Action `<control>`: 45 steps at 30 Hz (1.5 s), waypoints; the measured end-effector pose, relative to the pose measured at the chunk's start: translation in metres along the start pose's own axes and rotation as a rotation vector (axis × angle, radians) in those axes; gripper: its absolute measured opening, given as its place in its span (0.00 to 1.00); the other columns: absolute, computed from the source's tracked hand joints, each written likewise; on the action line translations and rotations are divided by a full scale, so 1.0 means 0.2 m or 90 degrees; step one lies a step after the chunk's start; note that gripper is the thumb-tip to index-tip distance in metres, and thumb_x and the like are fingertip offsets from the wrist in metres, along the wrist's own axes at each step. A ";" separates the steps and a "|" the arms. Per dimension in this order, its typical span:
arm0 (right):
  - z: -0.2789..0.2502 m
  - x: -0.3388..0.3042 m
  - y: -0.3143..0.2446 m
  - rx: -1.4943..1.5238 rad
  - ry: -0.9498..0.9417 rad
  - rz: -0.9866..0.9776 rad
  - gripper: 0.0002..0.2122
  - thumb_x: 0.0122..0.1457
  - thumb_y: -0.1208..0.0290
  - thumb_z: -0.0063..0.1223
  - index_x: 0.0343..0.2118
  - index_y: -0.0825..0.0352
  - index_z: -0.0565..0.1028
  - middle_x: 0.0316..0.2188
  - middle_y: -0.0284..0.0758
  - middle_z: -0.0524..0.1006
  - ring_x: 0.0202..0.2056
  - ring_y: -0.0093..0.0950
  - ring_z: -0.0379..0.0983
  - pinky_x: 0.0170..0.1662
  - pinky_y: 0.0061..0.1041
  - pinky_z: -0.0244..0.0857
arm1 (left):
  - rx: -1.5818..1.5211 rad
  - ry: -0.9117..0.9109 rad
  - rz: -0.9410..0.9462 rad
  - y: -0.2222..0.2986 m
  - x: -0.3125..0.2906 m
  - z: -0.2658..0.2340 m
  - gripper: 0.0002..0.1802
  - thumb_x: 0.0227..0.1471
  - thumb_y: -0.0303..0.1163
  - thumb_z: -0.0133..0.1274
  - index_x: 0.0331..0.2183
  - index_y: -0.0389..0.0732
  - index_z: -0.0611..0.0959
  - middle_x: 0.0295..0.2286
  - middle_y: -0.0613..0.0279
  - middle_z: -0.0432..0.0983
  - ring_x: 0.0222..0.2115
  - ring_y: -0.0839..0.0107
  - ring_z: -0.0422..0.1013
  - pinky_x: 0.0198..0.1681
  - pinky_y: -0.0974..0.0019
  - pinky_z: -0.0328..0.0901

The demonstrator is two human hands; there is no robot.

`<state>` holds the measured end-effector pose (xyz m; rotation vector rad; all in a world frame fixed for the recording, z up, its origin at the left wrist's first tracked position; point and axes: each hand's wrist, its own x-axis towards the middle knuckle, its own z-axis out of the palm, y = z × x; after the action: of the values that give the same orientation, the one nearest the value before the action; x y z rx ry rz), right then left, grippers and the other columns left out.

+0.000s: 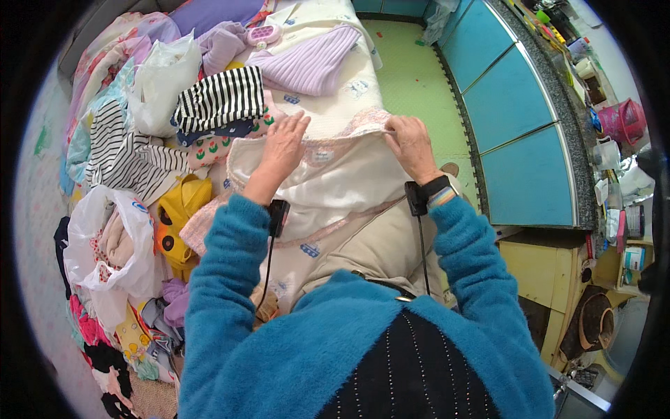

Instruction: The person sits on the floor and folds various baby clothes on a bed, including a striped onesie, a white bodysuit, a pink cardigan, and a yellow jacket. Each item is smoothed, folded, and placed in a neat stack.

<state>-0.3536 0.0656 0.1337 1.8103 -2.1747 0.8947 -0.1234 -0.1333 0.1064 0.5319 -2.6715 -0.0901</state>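
Observation:
A white-lined garment with pink speckled knit edges (307, 185) lies spread in front of me on the bed, its near part by my lap. My right hand (412, 145) pinches its upper right edge between thumb and fingers, lifting it slightly. On the garment's upper left part my left hand (281, 145) rests with its fingers stretched out. Just beyond that hand lie a folded black-and-white striped garment (222, 100) and a pink piece with red tulips (213, 151). Farther off is a ribbed lilac garment (314, 61).
Heaped clothes fill the left side, among them a yellow garment (183, 216), a striped top (129, 157) and two white plastic bags (165, 80), one stuffed with clothing. A pink toy phone (264, 35) lies at the back. Blue cabinets (527, 167) stand along the right beyond green floor mats (419, 98).

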 end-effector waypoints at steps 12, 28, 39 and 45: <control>-0.15 -0.03 0.06 -0.227 -0.235 -0.096 0.06 0.52 0.71 0.53 0.34 0.61 0.71 0.31 0.32 0.70 0.34 0.35 0.71 0.40 0.35 0.66 | 0.089 -0.195 -0.016 -0.21 -0.25 -0.39 0.09 0.42 0.26 0.55 0.31 0.45 0.82 0.32 0.60 0.79 0.41 0.59 0.71 0.43 0.55 0.62; -0.72 0.34 -0.24 -0.007 0.308 -0.105 0.08 0.56 0.73 0.57 0.37 0.62 0.71 0.30 0.38 0.72 0.27 0.42 0.73 0.29 0.33 0.66 | 0.138 0.330 -0.137 -0.04 -0.29 -1.27 0.11 0.44 0.25 0.58 0.33 0.39 0.78 0.28 0.54 0.75 0.28 0.50 0.73 0.31 0.58 0.66; -0.92 0.26 -0.38 0.123 0.317 0.004 0.10 0.57 0.66 0.61 0.37 0.64 0.74 0.25 0.38 0.79 0.25 0.27 0.78 0.29 0.24 0.69 | -0.659 -0.010 -0.285 -0.05 -0.48 -1.57 0.09 0.46 0.28 0.59 0.31 0.39 0.77 0.26 0.74 0.68 0.29 0.86 0.63 0.32 0.78 0.58; -0.71 0.38 -0.29 0.064 0.152 0.000 0.11 0.57 0.66 0.59 0.39 0.65 0.75 0.29 0.42 0.79 0.30 0.33 0.79 0.33 0.28 0.71 | -0.355 -0.169 -0.290 -0.29 -0.33 -1.36 0.14 0.50 0.36 0.56 0.30 0.33 0.77 0.24 0.70 0.70 0.28 0.82 0.63 0.31 0.73 0.61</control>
<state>-0.3517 0.0749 0.3044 1.6471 -2.0153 1.1746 0.0633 -0.1582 0.3207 0.9690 -2.5383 -1.0615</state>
